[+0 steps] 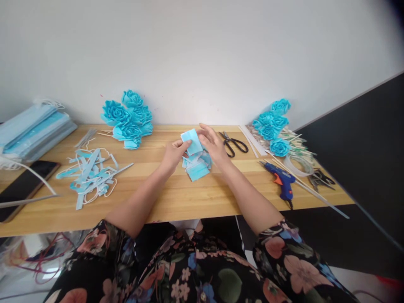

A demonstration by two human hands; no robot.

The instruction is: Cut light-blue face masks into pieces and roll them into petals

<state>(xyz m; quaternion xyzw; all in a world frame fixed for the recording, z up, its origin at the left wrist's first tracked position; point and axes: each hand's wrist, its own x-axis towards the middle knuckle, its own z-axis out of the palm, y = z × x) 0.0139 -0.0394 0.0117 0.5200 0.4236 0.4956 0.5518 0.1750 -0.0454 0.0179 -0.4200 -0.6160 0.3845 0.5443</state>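
Light-blue square of mask fabric [192,142] raised just above a pile of like blue pieces [198,168] at mid wooden bench [176,198], pinched at its left edge by left hand [174,155]. Right hand [215,145] half curled against its right edge, grip not discernible. Black-handled scissors [234,144] just right; blue glue gun [283,182] farther right; blue fabric roses [128,118] behind left.
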